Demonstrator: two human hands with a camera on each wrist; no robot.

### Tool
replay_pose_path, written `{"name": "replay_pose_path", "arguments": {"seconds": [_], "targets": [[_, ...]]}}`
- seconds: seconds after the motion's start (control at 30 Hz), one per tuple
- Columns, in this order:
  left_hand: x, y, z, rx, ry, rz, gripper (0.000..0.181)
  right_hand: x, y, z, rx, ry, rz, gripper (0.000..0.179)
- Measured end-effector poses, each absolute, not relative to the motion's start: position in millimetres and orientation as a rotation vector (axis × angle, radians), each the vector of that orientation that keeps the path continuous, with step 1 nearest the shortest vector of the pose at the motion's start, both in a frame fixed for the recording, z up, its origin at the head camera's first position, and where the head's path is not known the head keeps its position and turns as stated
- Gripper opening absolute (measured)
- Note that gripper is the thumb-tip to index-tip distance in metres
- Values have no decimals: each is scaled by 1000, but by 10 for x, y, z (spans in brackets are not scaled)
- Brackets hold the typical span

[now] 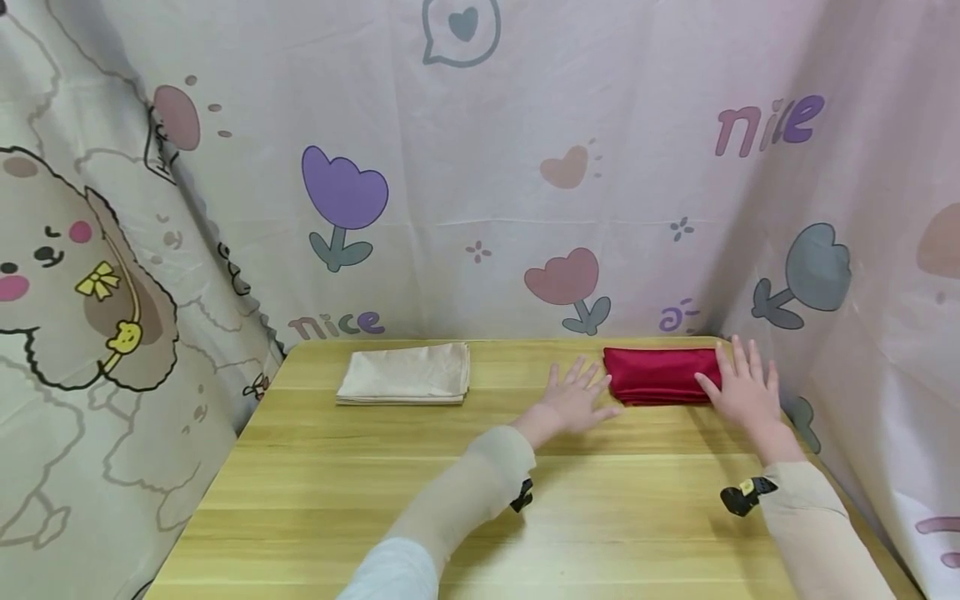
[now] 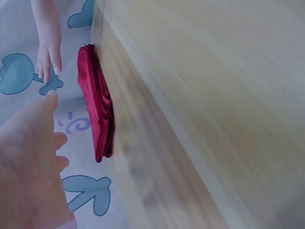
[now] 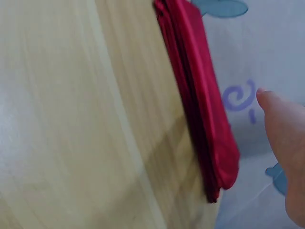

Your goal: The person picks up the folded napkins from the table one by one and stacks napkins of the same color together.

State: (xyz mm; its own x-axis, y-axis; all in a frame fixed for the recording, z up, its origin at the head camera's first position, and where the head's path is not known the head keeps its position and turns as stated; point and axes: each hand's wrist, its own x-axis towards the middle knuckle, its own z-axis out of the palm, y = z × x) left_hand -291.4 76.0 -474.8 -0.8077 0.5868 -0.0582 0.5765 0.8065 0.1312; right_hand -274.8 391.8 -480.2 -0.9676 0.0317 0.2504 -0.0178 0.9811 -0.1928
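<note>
A folded, shiny red cloth (image 1: 660, 375) lies near the table's back edge on the right. My left hand (image 1: 576, 402) is spread just off its left end, fingers straight. Over its right end is my right hand (image 1: 746, 392), also with straight, spread fingers; it overlaps that corner in the head view. Both wrist views show the red cloth (image 2: 96, 105) as a stack of several layers, with the hands apart from it and nothing in them. A folded cream cloth (image 1: 405, 373) lies at the back left, away from both hands.
The wooden table (image 1: 360, 500) reaches back to a printed curtain (image 1: 465, 167) with tulips and hearts. More curtain hangs along the left and right sides. Each wrist wears a small black device (image 1: 746, 497) on a pale sleeve.
</note>
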Motion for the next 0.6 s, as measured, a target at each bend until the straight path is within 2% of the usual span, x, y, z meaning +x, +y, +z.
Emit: {"name": "replay_pose_path", "arguments": {"seconds": [0.17,0.6], "targets": [[-2869,621,-4688,950,2919,118,76,-2660,3807,-4678,6,-2867,303,84],[-2660,77,-4424,905,2967,185,72,-2469,3488,-4372,95,-2900,322,85]]}}
